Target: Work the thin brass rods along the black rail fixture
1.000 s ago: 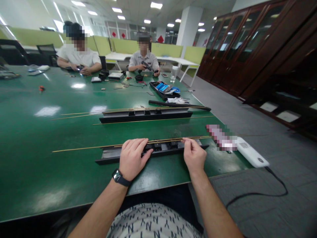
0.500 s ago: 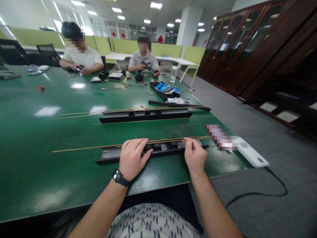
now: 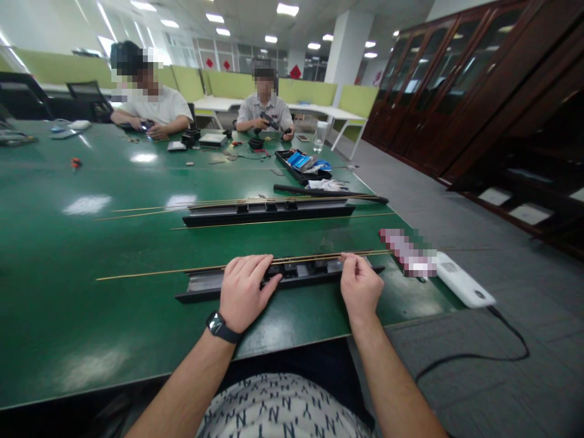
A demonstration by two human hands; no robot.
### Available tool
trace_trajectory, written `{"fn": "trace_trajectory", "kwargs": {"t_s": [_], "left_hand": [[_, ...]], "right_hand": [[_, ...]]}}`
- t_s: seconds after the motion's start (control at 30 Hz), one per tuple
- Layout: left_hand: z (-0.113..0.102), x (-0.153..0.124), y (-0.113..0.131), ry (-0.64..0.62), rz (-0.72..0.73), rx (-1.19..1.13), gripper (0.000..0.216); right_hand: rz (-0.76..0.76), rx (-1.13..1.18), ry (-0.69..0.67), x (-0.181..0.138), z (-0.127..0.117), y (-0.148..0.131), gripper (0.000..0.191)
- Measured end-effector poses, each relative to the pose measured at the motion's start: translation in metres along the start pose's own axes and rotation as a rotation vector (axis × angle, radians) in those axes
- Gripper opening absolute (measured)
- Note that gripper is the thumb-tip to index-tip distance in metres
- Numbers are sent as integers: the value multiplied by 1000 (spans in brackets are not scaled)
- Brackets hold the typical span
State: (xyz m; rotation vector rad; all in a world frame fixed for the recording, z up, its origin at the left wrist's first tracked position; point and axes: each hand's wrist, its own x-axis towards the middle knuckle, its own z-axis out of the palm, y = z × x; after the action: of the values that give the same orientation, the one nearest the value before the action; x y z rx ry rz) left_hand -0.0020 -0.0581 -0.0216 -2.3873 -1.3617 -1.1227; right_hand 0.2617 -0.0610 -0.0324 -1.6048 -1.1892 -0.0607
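A black channel-shaped strip point(image 3: 201, 283) with a grey inner face and dark blocks in it lies on the green table in front of me. Over its left half lies my left hand point(image 3: 244, 289), fingers across the far edge and thumb on the near side, gripping it. Thin gold-coloured rods point(image 3: 150, 274) run lengthwise along the strip and stick out past both ends. At the strip's right part, my right hand point(image 3: 362, 286) is closed, thumb and forefinger pinched on a rod. What lies under both palms is hidden.
A second channel strip point(image 3: 269, 213) with rods lies beyond. Farther back are a black tube point(image 3: 328, 193), white gloves point(image 3: 326, 185) and a black tray point(image 3: 285, 159). A white power bank point(image 3: 463, 280) with a cable lies at the right edge. Two people sit across the table.
My right hand has shifted very slightly to the right along the rods. My left hand stays in place on the strip.
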Motion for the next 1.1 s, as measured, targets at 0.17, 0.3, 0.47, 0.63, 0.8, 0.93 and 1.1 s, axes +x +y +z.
{"fn": "trace_trajectory", "kwargs": {"t_s": [0.17,0.3,0.47,0.63,0.8,0.93,1.1], "left_hand": [[1,0,-1,2,-9,-8,33],[1,0,-1,1,-3,-5,33],[0,0,0,-1,1,4,33],[0,0,0,-6,-4,-2,34],[1,0,0,-1,-6,6,34],[0,1,0,-1,-1,11,34],[0,0,0,4,2,6,33]], "right_hand": [[8,-2,18,0,0,0,38],[15,-27,36,1,0,1,39],[29,-38,29,1,0,3,40],[23,23,12,1,1,3,38],[-21,33,-27,0,1,2,37],[-14,-10,-4,0,1,2,38],[22,-42,36,1,0,3,39]]}}
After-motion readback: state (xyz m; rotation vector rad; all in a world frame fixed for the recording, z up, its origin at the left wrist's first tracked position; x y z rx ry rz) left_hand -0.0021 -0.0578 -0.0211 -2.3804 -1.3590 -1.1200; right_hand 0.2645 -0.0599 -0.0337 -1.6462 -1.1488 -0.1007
